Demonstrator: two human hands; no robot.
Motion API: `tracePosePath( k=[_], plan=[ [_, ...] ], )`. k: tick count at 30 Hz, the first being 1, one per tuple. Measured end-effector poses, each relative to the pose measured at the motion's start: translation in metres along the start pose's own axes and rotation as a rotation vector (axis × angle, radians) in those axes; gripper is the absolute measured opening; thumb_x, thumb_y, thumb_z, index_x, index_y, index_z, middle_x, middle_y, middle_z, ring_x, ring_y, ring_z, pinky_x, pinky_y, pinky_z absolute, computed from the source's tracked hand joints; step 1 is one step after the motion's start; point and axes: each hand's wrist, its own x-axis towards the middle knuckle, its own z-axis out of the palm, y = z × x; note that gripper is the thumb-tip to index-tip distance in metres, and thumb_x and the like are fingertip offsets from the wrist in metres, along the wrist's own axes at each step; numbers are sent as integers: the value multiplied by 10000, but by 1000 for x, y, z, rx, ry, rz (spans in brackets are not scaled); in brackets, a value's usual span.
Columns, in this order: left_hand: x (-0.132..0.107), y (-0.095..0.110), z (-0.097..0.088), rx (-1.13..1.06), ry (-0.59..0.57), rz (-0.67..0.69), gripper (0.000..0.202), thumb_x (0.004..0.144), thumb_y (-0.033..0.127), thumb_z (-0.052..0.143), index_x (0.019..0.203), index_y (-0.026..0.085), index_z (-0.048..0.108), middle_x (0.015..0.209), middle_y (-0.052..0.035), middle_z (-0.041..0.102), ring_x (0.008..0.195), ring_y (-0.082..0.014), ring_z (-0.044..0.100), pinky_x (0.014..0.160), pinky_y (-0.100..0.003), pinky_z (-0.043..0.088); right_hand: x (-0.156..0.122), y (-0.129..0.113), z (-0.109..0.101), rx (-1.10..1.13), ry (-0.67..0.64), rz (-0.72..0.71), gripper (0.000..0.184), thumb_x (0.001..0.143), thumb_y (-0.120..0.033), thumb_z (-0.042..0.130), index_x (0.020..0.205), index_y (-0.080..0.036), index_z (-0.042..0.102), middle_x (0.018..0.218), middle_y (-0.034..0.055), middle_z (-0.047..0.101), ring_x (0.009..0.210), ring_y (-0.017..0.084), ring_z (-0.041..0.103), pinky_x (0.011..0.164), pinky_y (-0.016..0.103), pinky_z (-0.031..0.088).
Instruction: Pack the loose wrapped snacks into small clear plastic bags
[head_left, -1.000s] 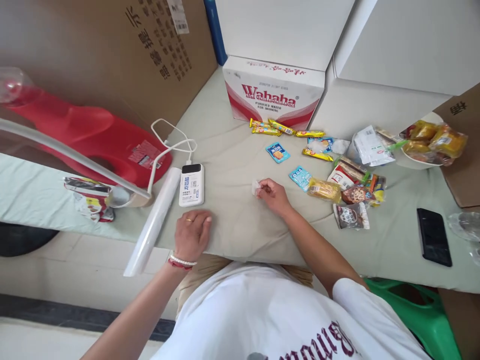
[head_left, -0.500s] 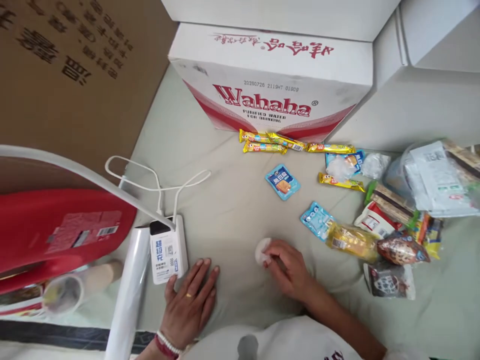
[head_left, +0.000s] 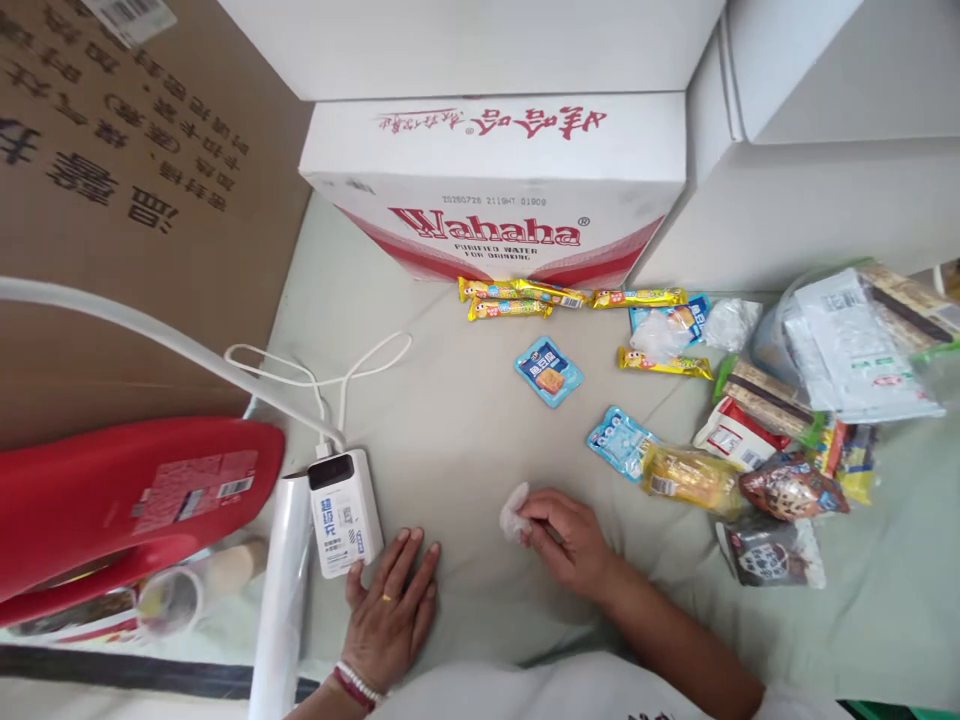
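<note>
My left hand lies flat on the pale green cloth, fingers spread, with a ring and a beaded bracelet. Its thumb is at the lower edge of a white power bank, which has a white cable plugged in. Between the thumb and fingers of my right hand is a crumpled white wad; I cannot tell whether it is tissue or thin plastic. Ahead of that hand lie a blue snack packet and a second, pale blue packet, beside a yellow-wrapped snack.
Yellow snack sticks lie along the Wahaha water carton. At right are assorted snack packs and crumpled clear plastic. To the left stand a brown carton, a red plastic object and a white roll.
The view has shifted slightly. The white wad in my right hand has changed from a rounded shape to a more bunched, upright one. My left hand stays flat beside the power bank.
</note>
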Motion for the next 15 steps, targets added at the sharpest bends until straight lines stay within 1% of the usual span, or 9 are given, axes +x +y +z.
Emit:
tracePosePath(
  k=[3,5,6,8,10,12,14,15],
  plan=[
    [-1,-2,2,10,7,14,438,1023,345,509,1442,268,612,1386,-186,678,1316,-318,617,1260,-572,90,-9,4,1,60,51,117,124,1029,-283,538,1064,-241,650,826,11,699,729,136,658,707,258,533],
    [0,-5,4,32,1,45,441,1015,312,520,1446,262,603,1433,-175,649,1345,-321,595,1262,-570,91,-13,8,1,60,56,175,153,1025,-331,547,1054,-236,663,790,4,696,694,133,652,686,258,524],
    [1,-6,5,50,-4,66,442,1009,288,525,1444,254,600,1453,-171,635,1358,-321,585,1263,-566,94,-13,10,1,66,50,199,168,1018,-354,556,1044,-233,669,772,1,695,685,134,651,681,261,522],
    [3,-10,6,104,-7,164,448,994,233,525,1436,234,597,1469,-166,623,1357,-313,586,1265,-554,89,-9,13,1,125,43,256,205,986,-407,591,1023,-227,681,737,-5,691,656,138,648,671,273,526],
    [6,-15,6,116,21,177,441,983,218,537,1420,213,599,1473,-170,617,1367,-317,576,1262,-562,95,-2,12,0,239,81,327,263,926,-475,649,986,-222,684,708,-11,680,617,141,637,657,290,537],
    [7,-16,3,40,73,176,402,980,224,546,1375,203,616,1442,-163,639,1351,-305,587,1254,-555,156,3,7,-2,364,154,399,327,842,-531,721,928,-218,682,681,-14,666,585,141,621,638,303,547],
    [6,-9,-3,-92,204,146,288,972,234,557,1230,199,679,1356,-157,680,1318,-299,601,1207,-532,296,2,-4,-5,441,214,441,363,764,-544,783,877,-213,684,670,-12,654,583,137,605,616,300,548],
    [5,-1,-7,-170,278,109,225,969,239,564,1142,202,702,1272,-147,708,1269,-290,624,1153,-504,379,-2,-11,-6,460,224,452,368,737,-537,805,861,-210,690,671,-10,650,588,134,598,603,292,543]
  ],
)
